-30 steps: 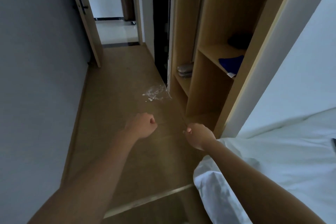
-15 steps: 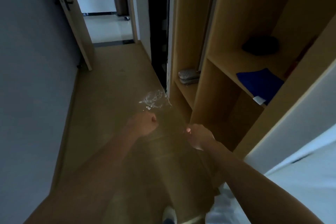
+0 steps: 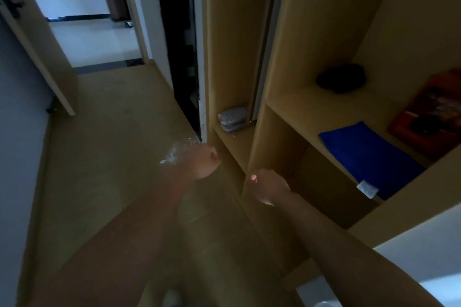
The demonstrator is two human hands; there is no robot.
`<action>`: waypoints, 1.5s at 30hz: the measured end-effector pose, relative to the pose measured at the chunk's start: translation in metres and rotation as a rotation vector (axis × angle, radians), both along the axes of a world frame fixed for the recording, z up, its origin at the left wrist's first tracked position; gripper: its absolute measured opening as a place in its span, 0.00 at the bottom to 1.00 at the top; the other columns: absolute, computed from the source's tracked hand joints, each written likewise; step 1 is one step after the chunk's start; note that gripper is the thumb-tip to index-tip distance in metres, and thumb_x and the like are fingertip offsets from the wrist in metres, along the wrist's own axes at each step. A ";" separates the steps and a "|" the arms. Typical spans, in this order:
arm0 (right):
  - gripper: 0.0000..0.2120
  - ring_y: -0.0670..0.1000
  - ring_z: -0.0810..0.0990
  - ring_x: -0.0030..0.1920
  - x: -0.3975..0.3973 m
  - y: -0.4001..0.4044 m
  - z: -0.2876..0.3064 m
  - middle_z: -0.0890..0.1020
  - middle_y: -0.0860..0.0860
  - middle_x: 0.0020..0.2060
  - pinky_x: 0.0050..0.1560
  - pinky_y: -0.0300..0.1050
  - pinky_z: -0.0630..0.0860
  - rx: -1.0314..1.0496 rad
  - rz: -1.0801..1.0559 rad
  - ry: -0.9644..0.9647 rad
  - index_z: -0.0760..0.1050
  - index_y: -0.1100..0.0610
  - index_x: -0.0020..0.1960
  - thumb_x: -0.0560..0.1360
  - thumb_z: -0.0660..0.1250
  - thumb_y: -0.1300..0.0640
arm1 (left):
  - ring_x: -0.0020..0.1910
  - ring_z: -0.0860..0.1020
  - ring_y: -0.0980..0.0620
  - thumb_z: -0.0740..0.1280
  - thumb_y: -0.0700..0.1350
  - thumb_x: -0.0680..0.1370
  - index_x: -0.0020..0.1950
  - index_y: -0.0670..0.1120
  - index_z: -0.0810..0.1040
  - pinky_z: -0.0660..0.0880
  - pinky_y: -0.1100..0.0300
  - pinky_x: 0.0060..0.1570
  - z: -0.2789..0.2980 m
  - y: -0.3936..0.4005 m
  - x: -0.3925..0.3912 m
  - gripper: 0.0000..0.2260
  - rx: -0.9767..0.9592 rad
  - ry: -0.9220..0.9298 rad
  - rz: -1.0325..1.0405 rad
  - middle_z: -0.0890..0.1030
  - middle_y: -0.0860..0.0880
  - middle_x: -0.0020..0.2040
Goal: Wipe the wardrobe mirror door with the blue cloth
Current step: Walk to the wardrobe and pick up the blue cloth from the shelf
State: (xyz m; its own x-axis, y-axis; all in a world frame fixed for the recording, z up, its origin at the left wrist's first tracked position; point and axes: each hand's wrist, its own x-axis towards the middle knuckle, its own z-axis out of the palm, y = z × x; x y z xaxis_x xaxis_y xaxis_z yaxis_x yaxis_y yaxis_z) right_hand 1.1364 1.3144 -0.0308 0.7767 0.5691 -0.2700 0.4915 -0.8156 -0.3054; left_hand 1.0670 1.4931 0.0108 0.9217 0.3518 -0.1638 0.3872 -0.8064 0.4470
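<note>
Right of the right hand point(image 3: 268, 188), the wardrobe point(image 3: 294, 32) shows pale matt wood-look panels, and on its shelf lies a blue cloth point(image 3: 369, 154) of soft, napped fabric with a small white label. Beyond the left hand point(image 3: 203, 161), the floor point(image 3: 104, 147) is matt brown wood-look board carrying a crumpled scrap of clear glossy plastic point(image 3: 175, 153). Past both hands, grey textured slippers point(image 3: 233, 119) sit on a lower shelf.

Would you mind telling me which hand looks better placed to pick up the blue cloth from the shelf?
Right. The right hand hangs nearer the wardrobe shelf where the blue cloth lies; the left hand is farther off, over the floor. Both are curled and hold nothing.
</note>
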 end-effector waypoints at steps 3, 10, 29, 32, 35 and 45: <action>0.14 0.55 0.77 0.57 0.027 0.003 0.005 0.77 0.53 0.58 0.55 0.49 0.76 0.030 -0.099 -0.011 0.72 0.56 0.62 0.80 0.58 0.52 | 0.45 0.78 0.49 0.59 0.48 0.77 0.46 0.45 0.80 0.73 0.57 0.42 0.004 0.005 0.048 0.11 0.004 0.016 -0.116 0.80 0.47 0.44; 0.11 0.48 0.78 0.49 0.085 0.016 0.013 0.78 0.50 0.52 0.49 0.43 0.77 0.117 -0.461 -0.019 0.73 0.53 0.59 0.80 0.59 0.53 | 0.40 0.78 0.50 0.61 0.50 0.78 0.46 0.48 0.78 0.72 0.57 0.38 0.017 0.022 0.171 0.09 0.014 0.015 -0.449 0.80 0.50 0.40; 0.15 0.56 0.66 0.63 0.123 -0.017 0.050 0.70 0.57 0.62 0.57 0.47 0.69 0.214 -1.340 -0.359 0.71 0.60 0.61 0.77 0.61 0.54 | 0.46 0.78 0.52 0.61 0.50 0.78 0.55 0.50 0.79 0.76 0.56 0.48 0.014 -0.037 0.296 0.10 -0.028 0.067 -1.030 0.80 0.51 0.50; 0.20 0.57 0.64 0.64 0.140 -0.014 0.050 0.66 0.57 0.65 0.61 0.50 0.68 0.170 -1.400 -0.319 0.67 0.59 0.65 0.77 0.61 0.50 | 0.48 0.78 0.52 0.61 0.50 0.79 0.57 0.50 0.78 0.77 0.55 0.51 0.012 -0.043 0.299 0.11 -0.023 0.075 -1.053 0.80 0.51 0.52; 0.26 0.59 0.59 0.69 0.156 -0.012 0.044 0.62 0.57 0.69 0.69 0.56 0.58 -0.096 -1.322 -0.280 0.61 0.56 0.69 0.76 0.61 0.46 | 0.46 0.78 0.54 0.60 0.49 0.79 0.58 0.50 0.77 0.77 0.56 0.48 0.012 -0.047 0.304 0.11 -0.047 0.068 -1.049 0.80 0.51 0.51; 0.15 0.57 0.72 0.61 0.173 -0.030 0.027 0.73 0.54 0.62 0.67 0.59 0.58 -0.357 -1.189 -0.238 0.67 0.56 0.65 0.79 0.54 0.57 | 0.36 0.76 0.53 0.60 0.51 0.78 0.49 0.51 0.76 0.71 0.59 0.35 0.011 -0.040 0.309 0.07 -0.065 0.090 -1.030 0.77 0.53 0.40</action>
